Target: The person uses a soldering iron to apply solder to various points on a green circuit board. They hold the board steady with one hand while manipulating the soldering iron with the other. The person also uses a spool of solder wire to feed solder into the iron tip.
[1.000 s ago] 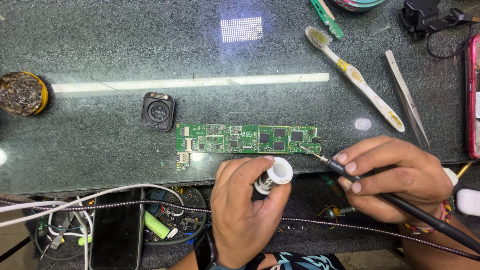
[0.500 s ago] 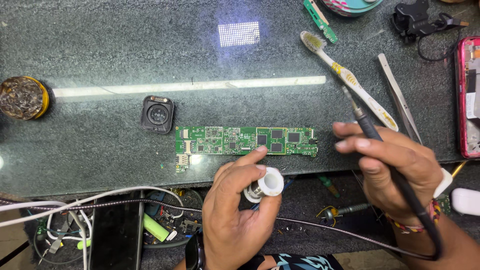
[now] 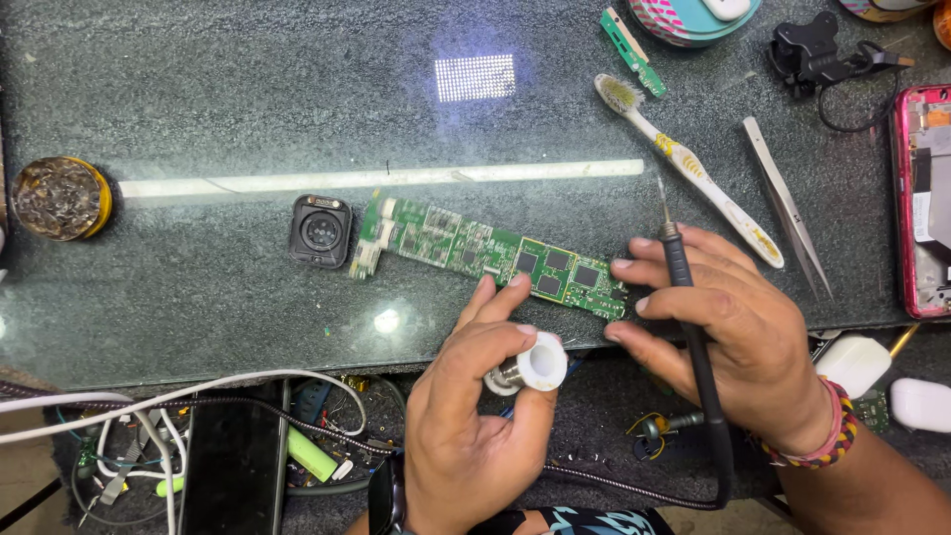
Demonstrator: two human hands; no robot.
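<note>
While the left hand (image 3: 475, 416) pinches a small white solder spool (image 3: 530, 367) between thumb and curled fingers (image 3: 495, 302) at the desk's (image 3: 198, 99) front edge, its fingertips touch the green circuit board (image 3: 485, 253) lying tilted near that edge. The right hand (image 3: 723, 327) has its fingers wrapped around a black soldering iron (image 3: 679, 272), tip pointing away, just beside the board's right end. A toothbrush (image 3: 684, 168) and tweezers (image 3: 788, 213) lie towards the right edge.

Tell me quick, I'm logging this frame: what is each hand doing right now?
Left hand: closed on a solder spool, fingertips on the circuit board.
Right hand: closed on a soldering iron, tip off the board.
</note>
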